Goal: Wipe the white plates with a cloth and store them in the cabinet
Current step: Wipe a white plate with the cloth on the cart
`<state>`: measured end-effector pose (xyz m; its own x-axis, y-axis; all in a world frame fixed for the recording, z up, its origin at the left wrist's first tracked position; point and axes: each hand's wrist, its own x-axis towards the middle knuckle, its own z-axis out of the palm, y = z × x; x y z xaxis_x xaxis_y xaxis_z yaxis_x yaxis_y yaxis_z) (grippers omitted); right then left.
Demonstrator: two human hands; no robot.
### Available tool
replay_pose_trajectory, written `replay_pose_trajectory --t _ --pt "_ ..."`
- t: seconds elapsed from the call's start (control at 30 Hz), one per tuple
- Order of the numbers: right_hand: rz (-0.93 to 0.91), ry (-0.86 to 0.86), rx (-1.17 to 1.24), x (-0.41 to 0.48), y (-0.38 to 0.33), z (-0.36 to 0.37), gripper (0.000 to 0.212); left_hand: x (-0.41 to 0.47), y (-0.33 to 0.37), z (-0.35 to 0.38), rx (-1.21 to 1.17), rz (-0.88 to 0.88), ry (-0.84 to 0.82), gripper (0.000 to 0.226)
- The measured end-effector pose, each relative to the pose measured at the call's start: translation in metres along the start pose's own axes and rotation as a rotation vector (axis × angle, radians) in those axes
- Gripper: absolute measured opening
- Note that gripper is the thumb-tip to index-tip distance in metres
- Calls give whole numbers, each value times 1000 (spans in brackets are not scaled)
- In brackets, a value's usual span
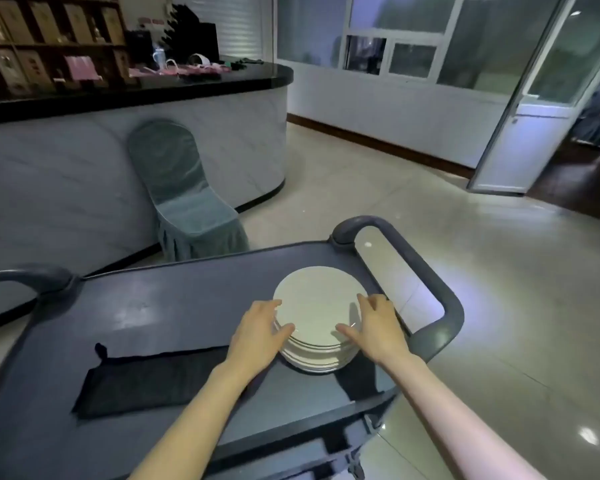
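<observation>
A stack of several white plates (317, 306) stands on the right part of a grey service cart (174, 306). My left hand (258, 336) lies against the stack's left edge, its thumb on the top plate's rim. My right hand (376, 325) lies against the right edge, thumb reaching over the top plate. Both hands have fairly straight fingers. A dark cloth (153, 377) lies flat on the cart, left of the plates and under my left forearm.
The cart has curved handles at its left (25, 277) and right (426, 271) ends. A covered green chair (187, 199) stands beyond it against a curved counter (136, 95). Tiled floor spreads to the right, and an open door (520, 116) stands at the far right.
</observation>
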<state>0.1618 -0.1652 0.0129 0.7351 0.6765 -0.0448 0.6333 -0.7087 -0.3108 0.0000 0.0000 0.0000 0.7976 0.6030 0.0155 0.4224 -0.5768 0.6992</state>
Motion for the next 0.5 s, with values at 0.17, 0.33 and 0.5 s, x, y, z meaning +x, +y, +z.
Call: replay_pose_trajectory --t 0.17,0.33,0.5 --pt "113 -4 141 29 19 12 72 33 3 21 -62 -146 40 49" --pt "211 -6 390 43 22 20 75 52 -2 29 -118 -275 116 36" --pt "291 -30 499 49 19 20 83 57 -9 31 -389 -497 174 51"
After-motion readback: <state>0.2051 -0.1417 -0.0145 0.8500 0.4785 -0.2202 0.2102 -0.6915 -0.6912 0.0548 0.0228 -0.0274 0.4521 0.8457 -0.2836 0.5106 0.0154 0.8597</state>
